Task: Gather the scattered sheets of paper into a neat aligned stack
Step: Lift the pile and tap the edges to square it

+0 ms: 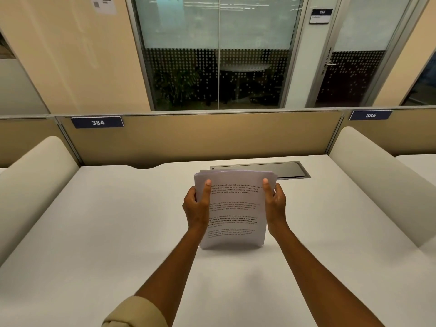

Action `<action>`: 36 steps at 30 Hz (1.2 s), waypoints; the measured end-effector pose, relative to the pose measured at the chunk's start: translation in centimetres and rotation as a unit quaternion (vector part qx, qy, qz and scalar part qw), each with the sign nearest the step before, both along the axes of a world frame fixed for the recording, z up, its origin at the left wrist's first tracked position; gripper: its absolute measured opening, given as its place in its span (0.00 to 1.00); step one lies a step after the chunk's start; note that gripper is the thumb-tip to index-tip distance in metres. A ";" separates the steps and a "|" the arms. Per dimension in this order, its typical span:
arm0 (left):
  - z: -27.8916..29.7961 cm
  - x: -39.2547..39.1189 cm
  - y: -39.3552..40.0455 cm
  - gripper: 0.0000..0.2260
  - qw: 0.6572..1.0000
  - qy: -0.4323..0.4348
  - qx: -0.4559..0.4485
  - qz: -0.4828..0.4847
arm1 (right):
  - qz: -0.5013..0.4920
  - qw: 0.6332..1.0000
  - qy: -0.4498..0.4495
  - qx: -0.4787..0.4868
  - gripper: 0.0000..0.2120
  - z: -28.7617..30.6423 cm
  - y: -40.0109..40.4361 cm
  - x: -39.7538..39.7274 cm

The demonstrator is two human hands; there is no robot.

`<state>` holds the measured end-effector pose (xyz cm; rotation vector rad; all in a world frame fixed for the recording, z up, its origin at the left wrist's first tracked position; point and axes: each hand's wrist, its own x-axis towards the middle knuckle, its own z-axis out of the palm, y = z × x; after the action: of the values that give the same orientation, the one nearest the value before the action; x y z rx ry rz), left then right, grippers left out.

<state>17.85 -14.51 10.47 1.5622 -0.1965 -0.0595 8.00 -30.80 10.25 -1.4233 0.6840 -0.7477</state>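
A stack of white printed sheets point(233, 208) stands upright on its bottom edge on the white desk point(106, 220), near the middle. My left hand point(195, 206) grips the stack's left side, thumb on the front page. My right hand point(274, 204) grips the right side the same way. The top edges of the sheets are slightly uneven, with a few corners fanned out behind the front page. The sheets bow a little toward me at the bottom.
A dark cable hatch point(290, 169) is set into the desk just behind the stack. Padded beige dividers rise on the left point(35, 175) and right point(377, 175). A tan partition point(200, 135) with a 384 label closes the far edge.
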 end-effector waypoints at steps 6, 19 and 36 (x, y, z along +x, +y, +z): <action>2.3 0.4 -1.4 0.26 0.998 0.026 0.014 0.050 | -0.036 0.999 0.008 0.007 0.33 1.8 0.6 0.9; 3.4 0.3 -2.5 0.17 0.994 0.029 0.037 0.101 | -0.120 0.992 0.036 -0.005 0.16 3.6 1.1 1.3; -2.4 -0.1 0.0 0.18 0.992 0.055 0.068 -0.094 | 0.031 0.994 0.094 -0.048 0.19 -1.4 1.0 -0.9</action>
<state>17.79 -14.52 8.09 1.6671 -0.2560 -0.3118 7.07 -29.82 8.81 -1.6105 0.7525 -0.6104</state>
